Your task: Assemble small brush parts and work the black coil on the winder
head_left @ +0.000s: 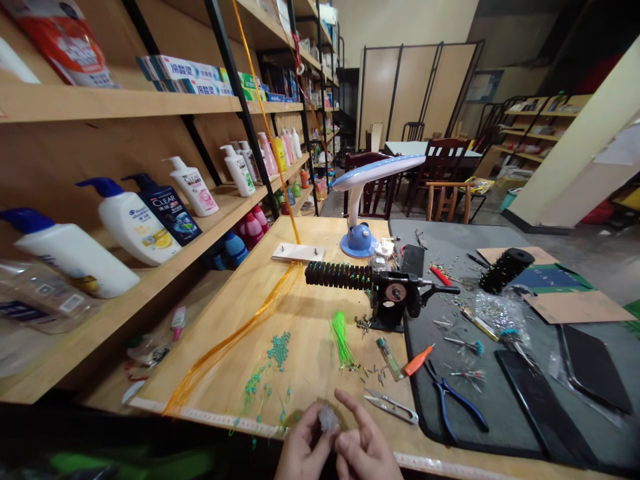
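My left hand (299, 447) and my right hand (367, 448) meet at the near edge of the wooden table (310, 320). Between their fingertips sits a small clear bag or wad of plastic (329, 419). The left fingers pinch it; the right hand's forefinger and thumb close on it from the right. Just beyond lie small snips (391, 405), a pile of teal beads (279, 348) and a bunch of green strands (341, 339). A black vise (395, 300) holds a black foam-wrapped rod (337, 275) farther back.
Orange strands (235, 337) run down from above across the table's left. A blue desk lamp (361, 200) stands behind the vise. Blue-handled pliers (453, 399), an orange tool (417, 361) and small parts lie on the grey mat (450, 427). Shelves of bottles (135, 223) line the left.
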A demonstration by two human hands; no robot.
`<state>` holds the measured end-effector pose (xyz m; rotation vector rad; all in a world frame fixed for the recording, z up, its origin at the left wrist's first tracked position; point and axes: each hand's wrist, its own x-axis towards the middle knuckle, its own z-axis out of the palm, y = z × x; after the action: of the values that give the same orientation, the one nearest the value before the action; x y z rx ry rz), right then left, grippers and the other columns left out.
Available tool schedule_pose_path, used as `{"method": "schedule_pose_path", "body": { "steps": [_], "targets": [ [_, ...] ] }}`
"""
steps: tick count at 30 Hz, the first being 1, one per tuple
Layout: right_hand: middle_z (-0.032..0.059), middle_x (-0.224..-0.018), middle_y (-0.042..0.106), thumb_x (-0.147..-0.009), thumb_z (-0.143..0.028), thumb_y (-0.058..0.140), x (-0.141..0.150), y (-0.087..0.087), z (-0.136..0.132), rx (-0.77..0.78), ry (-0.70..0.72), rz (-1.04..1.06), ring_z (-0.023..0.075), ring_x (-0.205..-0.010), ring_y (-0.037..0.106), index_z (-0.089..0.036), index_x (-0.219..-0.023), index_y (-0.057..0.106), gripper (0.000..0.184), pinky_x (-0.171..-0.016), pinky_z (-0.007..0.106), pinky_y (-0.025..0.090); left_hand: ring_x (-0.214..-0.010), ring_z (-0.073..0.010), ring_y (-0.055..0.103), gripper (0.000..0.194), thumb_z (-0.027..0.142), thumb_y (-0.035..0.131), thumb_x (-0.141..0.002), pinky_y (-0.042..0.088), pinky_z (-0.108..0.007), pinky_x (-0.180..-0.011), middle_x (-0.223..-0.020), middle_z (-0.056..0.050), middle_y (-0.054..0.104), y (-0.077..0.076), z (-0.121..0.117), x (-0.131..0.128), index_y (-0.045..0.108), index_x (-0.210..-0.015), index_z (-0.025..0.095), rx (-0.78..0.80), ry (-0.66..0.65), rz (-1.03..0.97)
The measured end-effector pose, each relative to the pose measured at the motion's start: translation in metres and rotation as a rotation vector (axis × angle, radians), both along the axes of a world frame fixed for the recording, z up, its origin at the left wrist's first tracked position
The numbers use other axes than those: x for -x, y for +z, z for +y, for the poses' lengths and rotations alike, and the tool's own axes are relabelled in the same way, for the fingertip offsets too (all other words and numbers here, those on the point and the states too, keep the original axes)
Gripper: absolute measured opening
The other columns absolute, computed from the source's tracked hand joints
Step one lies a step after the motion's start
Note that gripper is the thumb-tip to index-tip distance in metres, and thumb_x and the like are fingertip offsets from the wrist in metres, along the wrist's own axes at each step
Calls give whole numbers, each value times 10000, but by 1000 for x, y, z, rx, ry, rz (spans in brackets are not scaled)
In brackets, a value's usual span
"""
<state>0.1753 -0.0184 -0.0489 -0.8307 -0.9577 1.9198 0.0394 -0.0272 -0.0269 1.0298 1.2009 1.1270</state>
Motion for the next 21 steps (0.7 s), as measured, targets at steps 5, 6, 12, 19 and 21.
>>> {"method": "schedule_pose_path", "body": {
  "steps": [5,6,12,19,21],
  "targets": [
    [-86,-398,539,-724,-692,659,-1,-1,2,2,19,6,53,-275,260,9,-1437,209,1096,-311,167,175,-718,-187,576,340,526,673,-790,472,-245,-688,-721,-4,615,-2,0,-1,668,-827,188,-6,24,20],
    [-86,-397,538,-725,-693,657,0,-1,2,6,19,6,54,-276,266,10,-1437,209,1096,-311,167,175,-725,-190,580,344,530,674,-788,474,-247,-694,-727,-7,620,-2,0,-1,669,-831,188,-4,23,20],
    [-87,-378,528,-701,-701,668,0,-2,2,26,-36,12,44,-269,214,22,-1428,246,1108,-308,171,165,-725,-185,577,317,503,680,-796,470,-243,-690,-722,-2,607,-1,0,-1,659,-819,188,5,29,3],
    [-85,-377,532,-694,-715,664,-2,-8,1,22,-32,13,45,-261,235,-13,-1433,292,1085,-303,166,166,-700,-177,570,301,480,696,-790,462,-241,-667,-703,4,606,1,2,-1,656,-800,182,14,44,-18],
    [-81,-380,538,-705,-703,665,-2,-9,1,24,-46,11,46,-261,241,-13,-1435,288,1072,-303,162,165,-692,-178,567,303,478,699,-788,462,-242,-660,-693,4,604,4,3,-2,656,-782,179,15,47,-16]
  ]
}}
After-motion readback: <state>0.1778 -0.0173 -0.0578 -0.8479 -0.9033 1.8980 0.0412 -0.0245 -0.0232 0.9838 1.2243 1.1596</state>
